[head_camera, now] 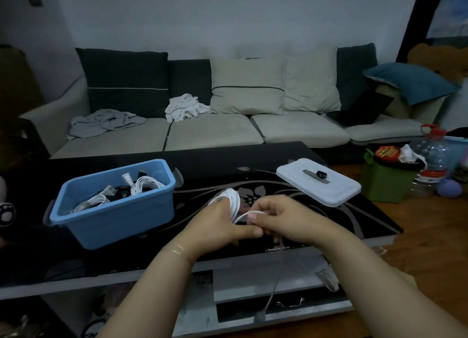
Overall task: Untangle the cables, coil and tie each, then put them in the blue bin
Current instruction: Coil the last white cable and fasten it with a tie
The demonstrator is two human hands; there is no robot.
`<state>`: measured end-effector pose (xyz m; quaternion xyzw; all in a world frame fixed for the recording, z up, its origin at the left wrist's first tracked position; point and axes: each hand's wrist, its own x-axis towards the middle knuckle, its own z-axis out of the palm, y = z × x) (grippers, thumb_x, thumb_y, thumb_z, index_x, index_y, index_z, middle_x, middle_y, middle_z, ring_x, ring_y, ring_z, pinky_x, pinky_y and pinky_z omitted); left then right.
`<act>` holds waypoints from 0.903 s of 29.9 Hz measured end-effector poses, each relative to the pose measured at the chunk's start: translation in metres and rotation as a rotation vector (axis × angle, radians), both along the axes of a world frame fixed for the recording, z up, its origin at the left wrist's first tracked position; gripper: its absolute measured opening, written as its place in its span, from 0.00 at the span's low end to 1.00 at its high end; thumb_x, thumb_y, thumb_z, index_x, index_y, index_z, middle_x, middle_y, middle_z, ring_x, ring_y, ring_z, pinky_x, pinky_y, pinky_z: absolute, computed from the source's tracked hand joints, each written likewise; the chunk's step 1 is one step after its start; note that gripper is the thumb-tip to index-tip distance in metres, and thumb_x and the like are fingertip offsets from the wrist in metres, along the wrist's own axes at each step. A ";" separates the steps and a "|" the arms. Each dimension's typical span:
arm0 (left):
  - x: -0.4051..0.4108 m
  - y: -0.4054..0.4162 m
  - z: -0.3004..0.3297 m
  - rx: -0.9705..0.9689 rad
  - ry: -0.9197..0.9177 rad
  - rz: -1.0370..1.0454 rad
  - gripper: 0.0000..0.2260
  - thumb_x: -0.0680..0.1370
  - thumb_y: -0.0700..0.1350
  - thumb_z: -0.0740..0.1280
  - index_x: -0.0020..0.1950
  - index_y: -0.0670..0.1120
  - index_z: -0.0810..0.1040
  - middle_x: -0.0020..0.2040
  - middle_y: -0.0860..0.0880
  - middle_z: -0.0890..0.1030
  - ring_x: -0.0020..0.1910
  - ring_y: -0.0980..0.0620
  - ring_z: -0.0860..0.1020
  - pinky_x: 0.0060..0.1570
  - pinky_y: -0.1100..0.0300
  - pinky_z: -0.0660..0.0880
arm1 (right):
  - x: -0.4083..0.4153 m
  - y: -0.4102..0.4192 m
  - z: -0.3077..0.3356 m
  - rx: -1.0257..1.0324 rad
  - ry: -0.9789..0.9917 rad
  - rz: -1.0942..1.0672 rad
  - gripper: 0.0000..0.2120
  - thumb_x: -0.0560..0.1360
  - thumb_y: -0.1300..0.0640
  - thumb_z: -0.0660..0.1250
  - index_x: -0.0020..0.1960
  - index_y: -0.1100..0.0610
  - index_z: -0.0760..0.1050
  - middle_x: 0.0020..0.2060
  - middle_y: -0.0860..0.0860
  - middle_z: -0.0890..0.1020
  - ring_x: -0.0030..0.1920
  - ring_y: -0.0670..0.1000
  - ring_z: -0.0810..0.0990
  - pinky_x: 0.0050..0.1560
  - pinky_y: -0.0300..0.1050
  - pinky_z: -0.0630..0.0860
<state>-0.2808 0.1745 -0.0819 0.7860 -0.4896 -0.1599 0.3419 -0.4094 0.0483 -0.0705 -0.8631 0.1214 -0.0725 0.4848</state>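
White cable (pixel 234 203) coil upright in left hand (pixel 220 223) — right hand (pixel 276 217) pinching its strand.

A person's left hand (pixel 222 226) and right hand (pixel 281 218) meet over the near edge of a coffee table (pixel 354 218), a coiled cable (pixel 233 202) wound round the left hand, its free end hanging below the table edge. A storage bin (pixel 114 211) holding coiled cables (pixel 144 184) sits to their left, its lid (pixel 319 185) to the right. A sofa (pixel 215 132) stands behind the table.
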 end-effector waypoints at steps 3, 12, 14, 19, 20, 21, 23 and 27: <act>-0.006 -0.001 -0.001 0.018 0.182 -0.143 0.13 0.72 0.47 0.75 0.50 0.42 0.76 0.40 0.51 0.84 0.26 0.51 0.78 0.28 0.56 0.75 | -0.003 -0.012 0.003 -0.048 -0.108 -0.122 0.05 0.73 0.53 0.72 0.41 0.53 0.80 0.34 0.57 0.81 0.34 0.46 0.76 0.38 0.43 0.73; -0.016 0.003 0.006 -0.255 0.630 -0.326 0.13 0.77 0.48 0.67 0.59 0.44 0.79 0.46 0.39 0.85 0.19 0.57 0.68 0.27 0.67 0.69 | 0.002 -0.020 0.001 0.228 -0.344 -0.268 0.02 0.75 0.63 0.67 0.44 0.61 0.78 0.36 0.52 0.80 0.35 0.44 0.78 0.37 0.35 0.72; -0.020 0.002 0.004 -0.354 0.720 -0.326 0.13 0.75 0.51 0.66 0.55 0.47 0.82 0.43 0.32 0.82 0.20 0.59 0.67 0.29 0.70 0.70 | 0.007 -0.017 -0.005 0.283 -0.320 -0.273 0.05 0.76 0.62 0.66 0.42 0.57 0.78 0.33 0.53 0.78 0.33 0.53 0.73 0.34 0.42 0.69; -0.014 0.001 0.003 -0.538 0.954 -0.245 0.19 0.77 0.48 0.63 0.64 0.40 0.78 0.45 0.39 0.81 0.46 0.48 0.74 0.47 0.70 0.75 | 0.018 -0.001 -0.015 -0.031 -0.178 -0.237 0.07 0.80 0.58 0.60 0.47 0.51 0.76 0.24 0.42 0.75 0.23 0.38 0.70 0.28 0.33 0.64; -0.012 0.001 0.004 -0.561 1.014 -0.227 0.19 0.77 0.45 0.64 0.65 0.40 0.77 0.54 0.39 0.78 0.51 0.46 0.72 0.48 0.67 0.76 | 0.020 0.002 -0.016 -0.105 -0.138 -0.211 0.08 0.81 0.57 0.60 0.47 0.49 0.75 0.23 0.39 0.75 0.24 0.36 0.71 0.30 0.33 0.63; -0.011 0.001 0.005 -0.584 1.064 -0.196 0.19 0.76 0.41 0.64 0.66 0.39 0.76 0.57 0.39 0.77 0.49 0.46 0.74 0.45 0.65 0.77 | 0.020 0.005 -0.016 -0.159 -0.105 -0.186 0.08 0.81 0.55 0.59 0.46 0.46 0.74 0.24 0.36 0.76 0.26 0.35 0.72 0.31 0.33 0.64; -0.010 0.001 0.006 -0.609 1.094 -0.142 0.22 0.74 0.33 0.63 0.69 0.37 0.70 0.60 0.43 0.80 0.38 0.53 0.79 0.36 0.65 0.76 | 0.020 0.012 -0.017 -0.233 -0.038 -0.139 0.08 0.81 0.52 0.58 0.48 0.46 0.75 0.27 0.41 0.76 0.27 0.39 0.72 0.33 0.39 0.66; -0.010 0.001 0.005 -0.632 1.052 -0.058 0.21 0.78 0.28 0.56 0.71 0.37 0.66 0.64 0.44 0.79 0.40 0.51 0.84 0.36 0.65 0.78 | 0.016 0.022 -0.012 -0.298 0.006 -0.051 0.10 0.81 0.52 0.56 0.42 0.44 0.71 0.31 0.47 0.77 0.32 0.48 0.75 0.37 0.52 0.75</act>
